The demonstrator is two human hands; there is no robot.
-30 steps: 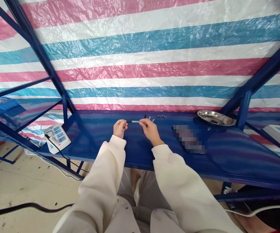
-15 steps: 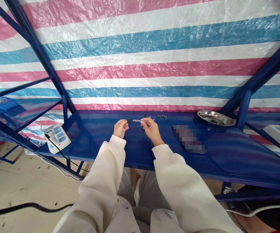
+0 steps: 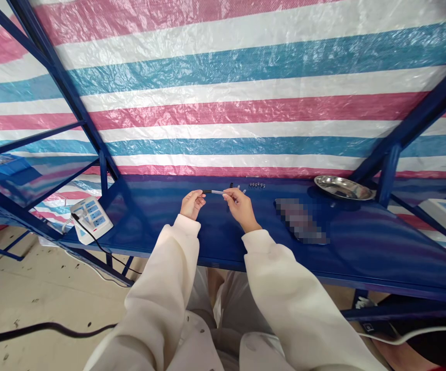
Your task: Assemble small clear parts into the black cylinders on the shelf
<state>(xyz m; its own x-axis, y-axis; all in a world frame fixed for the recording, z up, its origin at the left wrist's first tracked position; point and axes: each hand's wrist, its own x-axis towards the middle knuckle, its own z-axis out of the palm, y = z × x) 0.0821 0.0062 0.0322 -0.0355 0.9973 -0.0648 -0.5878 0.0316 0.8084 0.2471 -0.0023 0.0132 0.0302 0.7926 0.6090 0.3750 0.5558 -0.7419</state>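
Observation:
My left hand (image 3: 191,204) and my right hand (image 3: 238,206) hold a thin pen-like rod (image 3: 214,192) between them, just above the blue shelf (image 3: 362,242). The left fingers pinch its dark end; the right fingers pinch its pale, clear end. Both hands are closed in a pinch. Just behind my right hand lie a few more small pen parts (image 3: 237,187) on the shelf. A short row of tiny metal pieces (image 3: 257,185) sits a little farther right.
A shallow metal dish (image 3: 342,188) stands at the back right of the shelf, near a blue upright post (image 3: 387,175). A white power strip (image 3: 90,218) with a black cable rests at the shelf's left corner. A striped tarpaulin (image 3: 246,93) hangs behind.
Both hands stay almost in place with the rod. The right hand shifted slightly along it, first to the right, then back toward the left.

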